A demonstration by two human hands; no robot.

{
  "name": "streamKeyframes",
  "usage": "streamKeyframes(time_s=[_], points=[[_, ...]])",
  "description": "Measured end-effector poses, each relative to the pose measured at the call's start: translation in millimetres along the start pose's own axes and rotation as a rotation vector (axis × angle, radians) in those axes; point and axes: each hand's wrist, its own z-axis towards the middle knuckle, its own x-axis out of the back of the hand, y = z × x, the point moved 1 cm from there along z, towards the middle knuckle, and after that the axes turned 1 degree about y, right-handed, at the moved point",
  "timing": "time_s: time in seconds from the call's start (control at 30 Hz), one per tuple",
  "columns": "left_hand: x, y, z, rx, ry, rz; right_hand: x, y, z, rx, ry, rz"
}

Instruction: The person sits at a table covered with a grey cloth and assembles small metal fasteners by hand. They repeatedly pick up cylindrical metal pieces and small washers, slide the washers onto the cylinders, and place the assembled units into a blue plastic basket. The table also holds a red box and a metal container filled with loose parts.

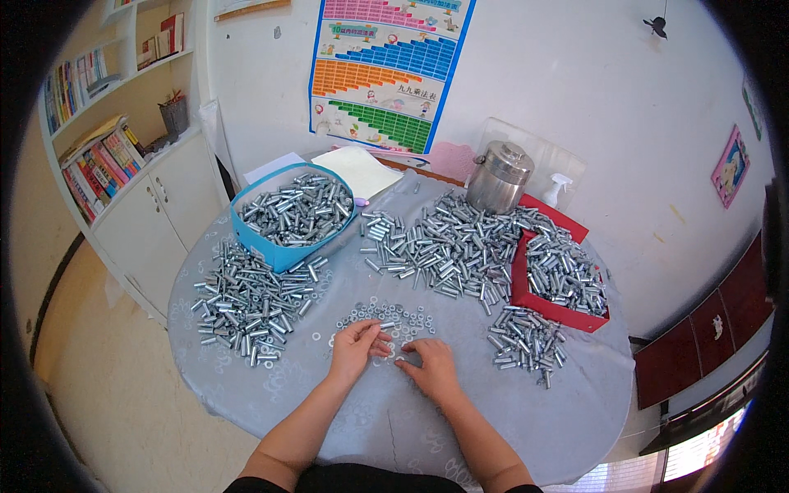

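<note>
My left hand (356,351) is closed, a short silvery metal tube (387,326) sticking out between its thumb and fingers. Facing it, my right hand (431,367) is half curled over the grey cloth, thumb and forefinger apart, and I make out nothing between them. Small metal rings (419,319), washers or nuts, lie scattered just beyond and between both hands. Some of these rings are hidden by my fingers. A heap of the same kind of tubes (246,308) lies left of my left hand, and a smaller pile (526,341) lies to the right of my right hand.
A blue box (283,260) full of metal parts stands at the back left. To the right, a red box (559,315) also holds them. Between the boxes spreads a big heap (452,246). Behind it stand a steel canister (500,179) and a white spray bottle (556,190).
</note>
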Motion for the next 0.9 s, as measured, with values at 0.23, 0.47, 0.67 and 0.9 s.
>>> streamKeyframes(time_s=[0.23, 0.47, 0.67, 0.9], points=[[0.1, -0.8, 0.3, 0.013, 0.002, 0.022, -0.9, -0.5, 0.8, -0.019, -0.109, 0.046], [0.3, -1.2, -0.8, 0.019, -0.009, 0.022, -0.8, -6.6, 1.5, -0.131, -0.160, 0.305], [-0.9, -2.6, -1.1, 0.104, -0.083, 0.073, -11.6, 22.1, -1.1, -0.460, 0.227, 1.019], [-4.0, 3.3, -6.0, 0.253, -0.183, 0.076, -9.9, 25.6, -1.3, -0.481, 0.238, 1.129]])
